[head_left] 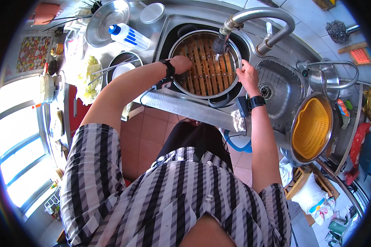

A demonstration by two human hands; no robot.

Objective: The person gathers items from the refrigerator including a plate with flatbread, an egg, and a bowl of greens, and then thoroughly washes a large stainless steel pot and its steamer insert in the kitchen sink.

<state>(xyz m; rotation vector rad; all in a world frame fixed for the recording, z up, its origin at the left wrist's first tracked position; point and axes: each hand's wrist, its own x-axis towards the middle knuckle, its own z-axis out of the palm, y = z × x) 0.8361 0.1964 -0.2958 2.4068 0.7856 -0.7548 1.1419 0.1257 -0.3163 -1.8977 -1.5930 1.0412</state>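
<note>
A round steamer basket with a metal rim and a floor of brown bamboo slats sits in the left sink basin. It rests in or on a larger dark pan with side handles. My left hand reaches over the left rim, its fingers curled down by the slats; whether they grip anything is hidden. On the right, my right hand pinches the steamer's rim between thumb and fingers. The faucet spout hangs over the slats.
To the right are a second basin with a wire rack and a yellow colander in a metal bowl. A white squeeze bottle, a metal basin, leafy vegetables and a pot with chopsticks stand left.
</note>
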